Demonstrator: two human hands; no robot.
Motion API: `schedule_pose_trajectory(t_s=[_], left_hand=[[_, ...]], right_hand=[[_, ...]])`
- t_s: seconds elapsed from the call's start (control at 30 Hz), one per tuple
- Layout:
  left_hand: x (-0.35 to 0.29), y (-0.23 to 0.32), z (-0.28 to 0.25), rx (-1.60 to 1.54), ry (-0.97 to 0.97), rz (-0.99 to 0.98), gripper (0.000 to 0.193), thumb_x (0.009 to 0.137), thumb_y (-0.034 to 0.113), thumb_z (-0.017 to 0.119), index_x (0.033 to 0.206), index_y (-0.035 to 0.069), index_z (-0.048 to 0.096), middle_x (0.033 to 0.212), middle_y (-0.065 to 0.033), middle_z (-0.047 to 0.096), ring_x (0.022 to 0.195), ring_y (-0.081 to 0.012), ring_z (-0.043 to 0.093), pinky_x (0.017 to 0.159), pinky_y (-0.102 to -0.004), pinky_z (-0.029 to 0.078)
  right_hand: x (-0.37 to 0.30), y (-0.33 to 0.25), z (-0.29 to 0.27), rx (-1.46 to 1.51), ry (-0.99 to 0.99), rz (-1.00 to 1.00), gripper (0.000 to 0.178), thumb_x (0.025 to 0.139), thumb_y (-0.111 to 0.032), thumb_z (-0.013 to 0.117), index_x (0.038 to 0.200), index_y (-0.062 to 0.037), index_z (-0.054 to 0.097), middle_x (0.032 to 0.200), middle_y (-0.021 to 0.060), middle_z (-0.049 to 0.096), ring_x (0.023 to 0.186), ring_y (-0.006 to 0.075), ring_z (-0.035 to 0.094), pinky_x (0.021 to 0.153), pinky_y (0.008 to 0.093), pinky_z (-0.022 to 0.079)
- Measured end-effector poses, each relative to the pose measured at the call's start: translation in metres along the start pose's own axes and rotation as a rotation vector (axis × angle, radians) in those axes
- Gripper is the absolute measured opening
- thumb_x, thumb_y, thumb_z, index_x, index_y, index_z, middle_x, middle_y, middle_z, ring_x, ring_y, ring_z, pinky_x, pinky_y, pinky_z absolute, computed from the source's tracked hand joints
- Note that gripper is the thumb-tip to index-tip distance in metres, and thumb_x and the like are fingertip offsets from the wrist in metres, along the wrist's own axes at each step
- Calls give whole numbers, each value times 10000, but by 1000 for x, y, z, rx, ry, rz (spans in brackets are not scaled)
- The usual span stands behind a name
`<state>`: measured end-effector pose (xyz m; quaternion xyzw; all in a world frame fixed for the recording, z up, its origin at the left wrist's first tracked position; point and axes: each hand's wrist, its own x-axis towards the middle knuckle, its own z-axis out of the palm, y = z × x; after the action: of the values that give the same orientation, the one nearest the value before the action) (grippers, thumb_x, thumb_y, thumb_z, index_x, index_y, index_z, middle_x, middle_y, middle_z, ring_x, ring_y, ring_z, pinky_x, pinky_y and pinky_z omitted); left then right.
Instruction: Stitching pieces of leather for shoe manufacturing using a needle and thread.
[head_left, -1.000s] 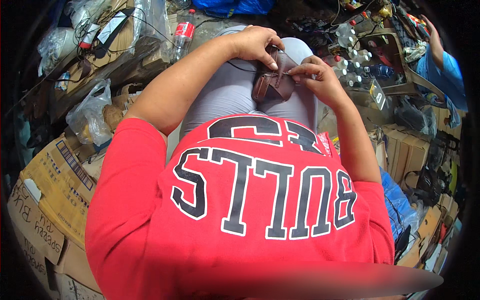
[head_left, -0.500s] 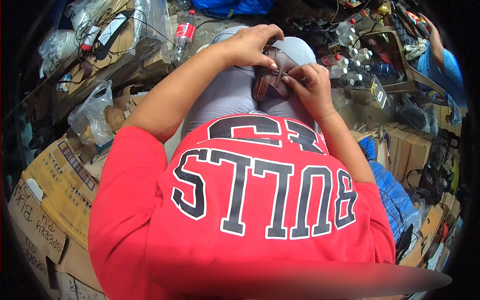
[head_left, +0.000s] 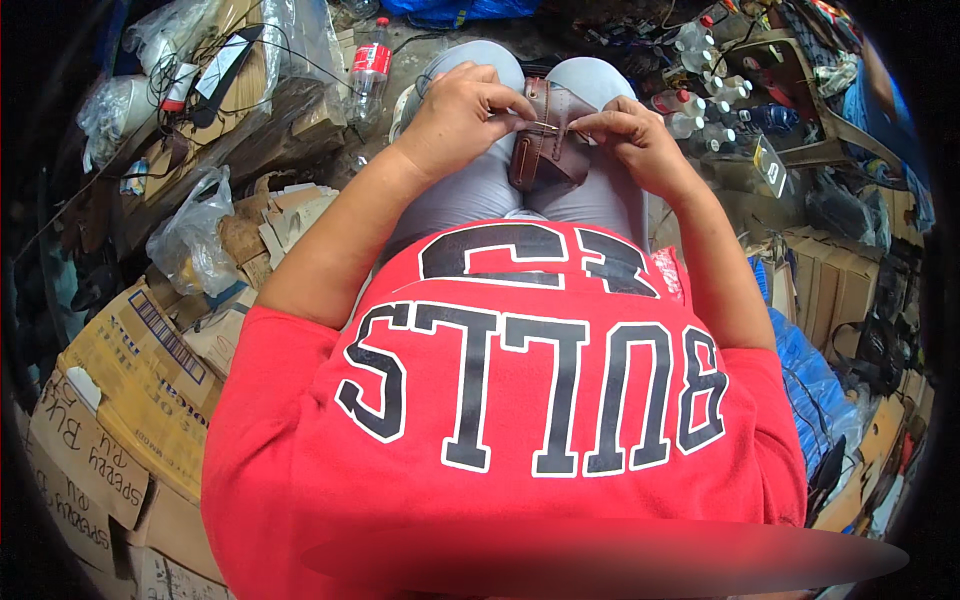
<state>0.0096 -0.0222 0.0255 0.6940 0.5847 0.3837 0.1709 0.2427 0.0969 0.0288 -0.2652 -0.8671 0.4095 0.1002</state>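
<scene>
A dark brown leather piece (head_left: 556, 150), stitched along its edges and looking like a shoe upper, rests between my grey-trousered thighs (head_left: 450, 190). Across it runs a thin, light-coloured lace (head_left: 541, 127). My left hand (head_left: 462, 112) pinches the lace at the leather's left side, thumb and forefinger together. On the other side, my right hand (head_left: 635, 140) has its thumb and forefinger closed at the lace's right end, just off the leather. The fingertips hide the very ends of the lace, and the underside of the leather is out of sight.
A red-capped bottle (head_left: 371, 70) stands beyond my left arm. Several plastic bottles (head_left: 690, 110) cluster at the far right, near a brown frame (head_left: 790, 150). Flattened cardboard (head_left: 130, 380) and a clear plastic bag (head_left: 195, 235) lie left; blue plastic sheeting (head_left: 800, 370) lies right.
My left hand has come off the leather's top edge and down to its left side. My right hand has moved slightly up and outward. The lace now stretches straight between them.
</scene>
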Motion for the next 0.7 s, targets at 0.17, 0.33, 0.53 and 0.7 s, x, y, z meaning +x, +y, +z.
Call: schedule_pose_trajectory(t_s=[0.17,0.33,0.53,0.7], left_hand=[[3,-4,6,14,-20,1,154,708,89,742,843,163,731,678,-48,474,711,-211,484,646,-334,394],[4,-5,7,32,-15,31,140,709,89,740,831,156,724,684,-47,478,715,-221,492,629,-336,389],[4,3,7,177,-65,109,130,721,107,726,837,163,713,716,-19,513,775,-217,519,729,-359,376],[1,5,6,144,-57,183,178,721,105,718,878,189,726,756,10,547,814,-192,530,797,-362,358]], right_hand=[[5,4,1,29,-9,29,373,736,61,596,975,-190,732,770,24,559,749,149,552,725,259,449],[5,7,2,59,-14,42,360,745,51,590,969,-187,739,773,16,562,752,133,551,724,243,446],[7,8,-1,65,-46,37,435,685,67,528,976,-177,741,747,7,553,746,118,551,733,235,450],[6,10,-2,112,-87,56,438,682,57,540,998,-173,739,742,0,555,750,114,549,741,229,452]])
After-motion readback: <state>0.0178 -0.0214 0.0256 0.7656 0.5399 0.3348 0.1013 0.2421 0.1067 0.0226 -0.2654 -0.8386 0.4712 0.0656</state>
